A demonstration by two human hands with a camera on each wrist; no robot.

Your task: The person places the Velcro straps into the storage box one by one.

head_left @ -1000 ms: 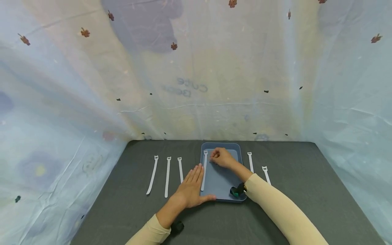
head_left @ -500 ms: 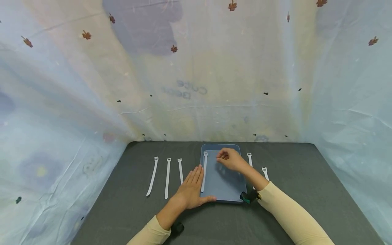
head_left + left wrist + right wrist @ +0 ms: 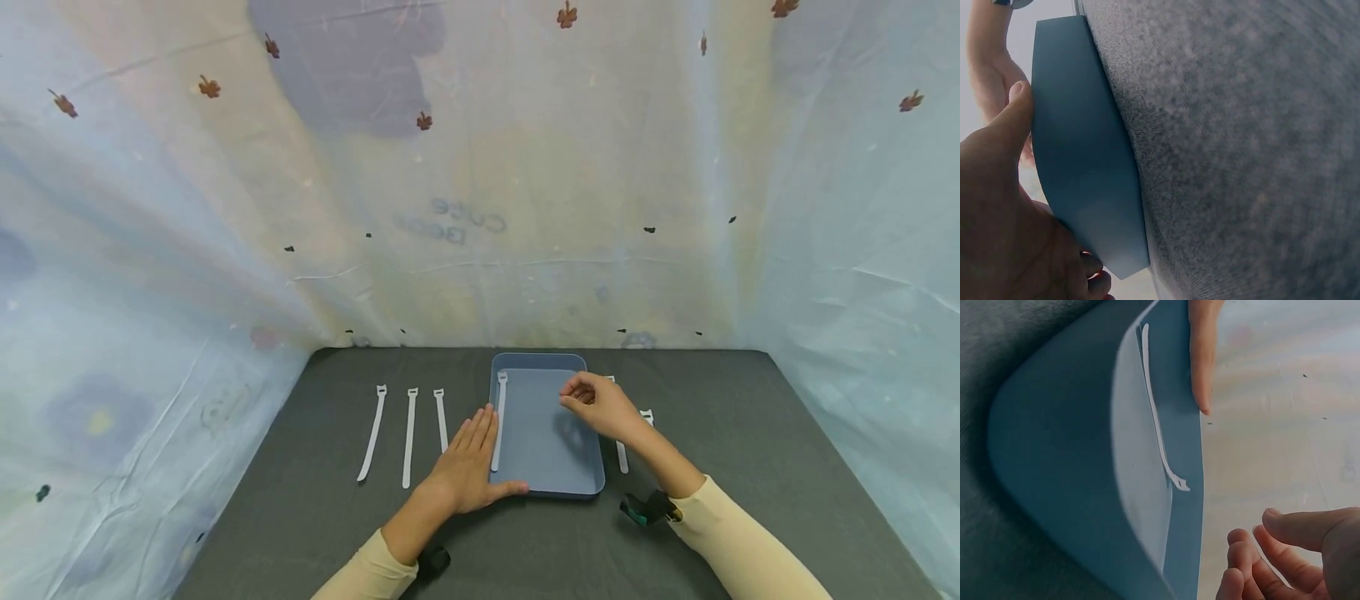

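Observation:
A blue-grey tray (image 3: 551, 471) lies on the dark table. Inside it, along the left wall, rests one white cable strap (image 3: 499, 425) with a slotted head at the far end; the right wrist view shows this strap (image 3: 1155, 419) too. My left hand (image 3: 467, 468) lies with straight fingers on the tray's left rim, its thumb along the near edge. In the left wrist view that thumb (image 3: 1017, 106) touches the tray's outer wall (image 3: 1085, 137). Above the tray's right side hovers my right hand (image 3: 606, 410), fingers loosely bent, thumb and fingertips apart, holding nothing.
Left of the tray lie three more white straps (image 3: 409, 437), the closest partly behind my left hand. On the right are two others, one strap (image 3: 622, 458) beside the tray and one strap (image 3: 647, 416), both partly covered by my right hand and forearm. A patterned curtain (image 3: 480, 183) surrounds the table.
My right hand has moved rightward, from beside the strap in the tray to above the tray's right rim. My left hand and the straps stay put.

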